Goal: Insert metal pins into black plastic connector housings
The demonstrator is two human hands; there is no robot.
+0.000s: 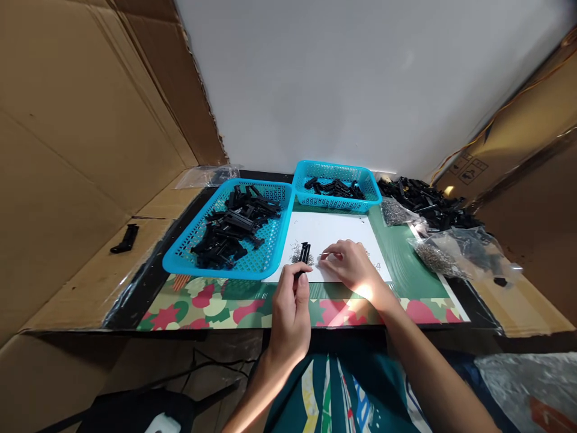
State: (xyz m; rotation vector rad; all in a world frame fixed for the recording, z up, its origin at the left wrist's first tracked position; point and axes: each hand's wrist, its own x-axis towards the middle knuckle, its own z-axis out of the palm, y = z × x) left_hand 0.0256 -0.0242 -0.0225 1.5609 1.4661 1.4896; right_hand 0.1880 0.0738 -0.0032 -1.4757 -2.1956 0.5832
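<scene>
My left hand (pixel 293 307) is closed around a narrow black plastic part (pixel 305 252), which points upward with a slot along its length. Just right of it, my right hand (pixel 347 261) pinches a small thin metal piece (pixel 323 254) between thumb and fingers; its exact kind is too small to tell. Both hands are over a white sheet (pixel 331 228). A little pile of tiny metal pieces (pixel 296 255) lies on the sheet behind the held part. More tiny metal pieces (pixel 375 264) lie right of my right hand, partly hidden by it.
A large blue basket (pixel 171 258) with black parts stands left; a smaller blue basket (pixel 336 165) stands behind the sheet. At right are a heap of black parts (pixel 428 201) and plastic bags of metal pieces (pixel 437 255). One black part (pixel 126 238) lies far left on cardboard.
</scene>
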